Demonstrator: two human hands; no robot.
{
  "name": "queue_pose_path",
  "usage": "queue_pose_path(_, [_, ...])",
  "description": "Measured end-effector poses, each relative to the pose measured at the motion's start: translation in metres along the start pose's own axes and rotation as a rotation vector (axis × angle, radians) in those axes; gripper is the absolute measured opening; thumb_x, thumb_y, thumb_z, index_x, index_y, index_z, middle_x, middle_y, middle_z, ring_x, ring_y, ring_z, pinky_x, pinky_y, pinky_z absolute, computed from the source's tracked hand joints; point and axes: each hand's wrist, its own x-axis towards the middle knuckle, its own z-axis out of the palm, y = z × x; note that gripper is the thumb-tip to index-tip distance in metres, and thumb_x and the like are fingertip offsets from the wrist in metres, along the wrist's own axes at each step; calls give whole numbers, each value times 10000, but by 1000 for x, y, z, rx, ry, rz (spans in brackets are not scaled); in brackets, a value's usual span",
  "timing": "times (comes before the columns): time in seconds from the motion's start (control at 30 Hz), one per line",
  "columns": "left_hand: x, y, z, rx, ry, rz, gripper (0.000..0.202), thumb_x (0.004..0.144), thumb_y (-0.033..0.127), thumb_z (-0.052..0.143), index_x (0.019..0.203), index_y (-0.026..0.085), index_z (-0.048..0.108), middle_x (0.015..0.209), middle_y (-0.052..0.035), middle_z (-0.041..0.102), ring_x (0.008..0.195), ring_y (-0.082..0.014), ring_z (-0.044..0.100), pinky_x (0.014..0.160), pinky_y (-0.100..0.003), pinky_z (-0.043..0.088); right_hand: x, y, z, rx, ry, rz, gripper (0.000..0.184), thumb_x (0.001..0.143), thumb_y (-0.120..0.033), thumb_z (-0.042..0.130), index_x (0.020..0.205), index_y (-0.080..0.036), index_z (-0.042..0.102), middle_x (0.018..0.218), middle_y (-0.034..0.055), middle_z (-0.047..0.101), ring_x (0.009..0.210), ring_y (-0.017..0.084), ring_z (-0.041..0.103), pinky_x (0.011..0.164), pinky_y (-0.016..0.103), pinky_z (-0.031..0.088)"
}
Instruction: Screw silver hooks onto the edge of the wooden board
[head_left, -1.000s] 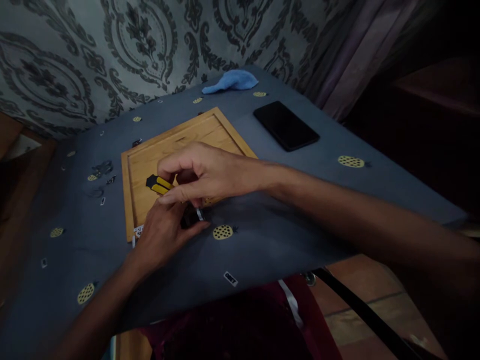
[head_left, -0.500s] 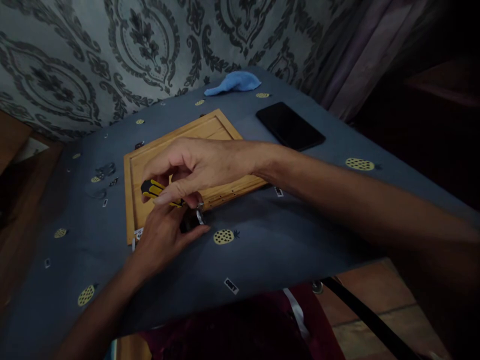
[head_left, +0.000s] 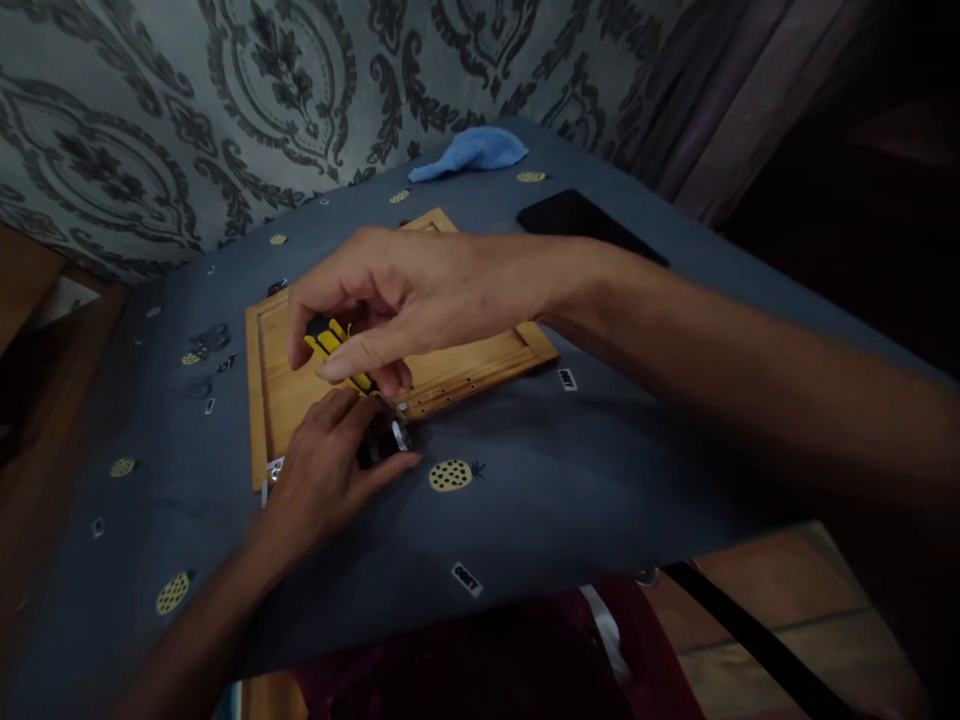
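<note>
A wooden cabinet door [head_left: 480, 352] with a raised frame lies on the table. My right hand [head_left: 420, 300] is closed around the yellow and black handle of a screwdriver [head_left: 324, 338], above the door's near edge. The handle tilts, and its lower end runs down towards the fingers of my left hand [head_left: 322, 465]. That left hand rests low at the door's near edge, thumb and fingers around a shiny metal hinge [head_left: 401, 435], mostly hidden. Another metal hinge [head_left: 274, 470] sits at the door's near left corner. The screwdriver's tip cannot be made out.
Beyond the right forearm lies a black tablet or phone [head_left: 570, 212]. A blue cloth [head_left: 480, 150] is at the table's back edge, by the patterned wall. Small dark pieces [head_left: 225, 363] lie left of the door. The dark tablecloth [head_left: 525, 500] carries pineapple prints.
My right hand has risen a little with the screwdriver, whose handle now stands steeper. My left hand stays at the hinge. The view has shifted slightly.
</note>
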Motion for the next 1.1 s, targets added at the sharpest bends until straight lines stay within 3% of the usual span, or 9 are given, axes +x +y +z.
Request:
queue_pose_path(0.17, [1,2,-1,-16,-3,-6,511,913,656,512,1065,184,636,990,-88,660,903,-255,642,799,-399,543,-3,-4,-2,-41,-21,19,239,979,-75,544,1211,-53,597,647,-91,641,630,42,628,633,154,541])
queue_pose_path(0.37, [0,2,-1,-31,-27,-41,515,909,654,523,1109,193,637,1093,-109,662,1028,-291,633,901,-461,541,0,-4,0,-79,34,-14,79,923,-137,624,925,-59,638,590,-106,599,574,46,626,572,146,499])
queue_pose_path(0.5, [-2,2,0,-40,-33,-74,534,894,666,538,1104,189,652,1117,-122,662,1059,-309,632,918,-486,542,-1,-1,-1,-116,51,-72,160,913,-149,661,800,-114,555,605,-103,568,563,43,610,533,144,475])
queue_pose_path(0.73, [-1,1,0,-40,-23,-90,544,889,676,535,1098,190,663,1118,-130,661,1056,-319,630,897,-499,545,0,1,1,-299,77,-164,357,922,-195,678,691,-174,406,603,-116,354,584,17,463,538,136,376])
queue_pose_path(0.9, [-2,1,0,-35,-25,-76,529,894,670,534,1096,195,648,1070,-108,660,1007,-291,629,874,-466,542,3,-3,3,-319,201,-178,473,894,-206,708,620,-182,324,570,-125,286,543,-9,405,524,116,330])
queue_pose_path(1.1, [0,3,-2,-56,-36,-48,501,898,638,559,1085,179,631,1033,-95,652,959,-264,627,851,-437,529,0,-10,-3,-390,358,-123,407,871,-286,709,632,-145,411,553,-146,356,515,-23,487,511,107,333])
